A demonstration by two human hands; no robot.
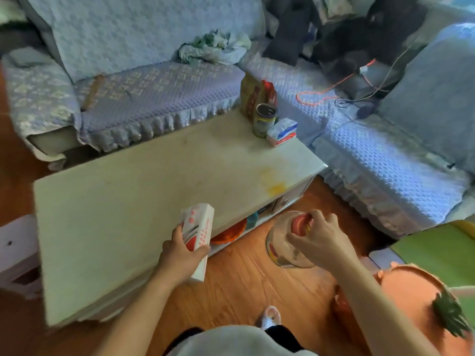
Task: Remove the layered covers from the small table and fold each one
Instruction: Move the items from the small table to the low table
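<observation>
Low pale table (128,201) across the middle, top bare with a yellow stain (273,185) toward the right. Wood floor (244,278) below; blue quilted sofas (154,98) along the top and right. Bag (253,98), tin (264,119) and tissue pack (281,132) at the far corner. Left hand (180,255) gripping a white box (199,240) with red writing, too blurry to read. Right hand (321,237) pinching the red lid of a clear jar (288,242), lower right. Crumpled cloth (213,47) on the sofa, top middle.
</observation>
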